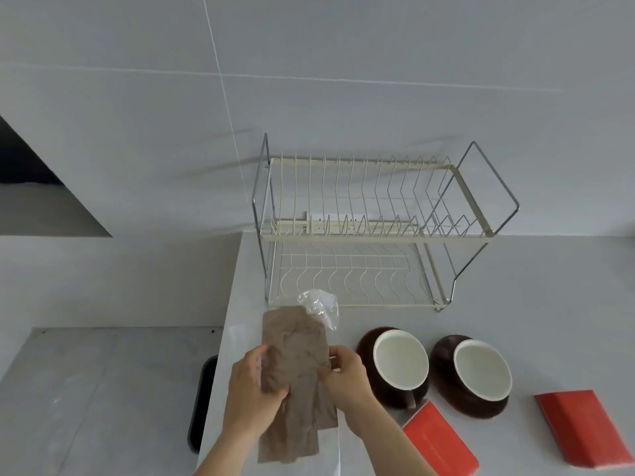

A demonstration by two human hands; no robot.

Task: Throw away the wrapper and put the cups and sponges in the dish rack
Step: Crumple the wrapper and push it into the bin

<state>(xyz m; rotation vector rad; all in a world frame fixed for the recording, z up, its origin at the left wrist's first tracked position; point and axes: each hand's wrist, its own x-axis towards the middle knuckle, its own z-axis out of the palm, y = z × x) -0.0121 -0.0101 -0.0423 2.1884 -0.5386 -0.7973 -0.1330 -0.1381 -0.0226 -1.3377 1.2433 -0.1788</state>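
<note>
Both grips pinch one crumpled wrapper (299, 379) above the tabletop (515, 286), in front of the dish rack (374, 231).

Left hand (252, 389) clamps the wrapper's left edge with the thumb over its face; right hand (347, 376) nips the right edge between fingertips. The wrapper is brownish-grey, creased paper-like sheet, long and narrow, with a clear crinkled plastic end nearest the rack. Two cups, dark brown outside and white inside, sit on the tabletop in front of the rack: the near cup (398, 362) just right of the right hand, the far cup (477, 372) further right. Two red sponges lie nearer the person than the cups, one sponge (439, 441) by the right forearm, the other sponge (584, 427) well right. The two-tier wire rack holds nothing.
</note>
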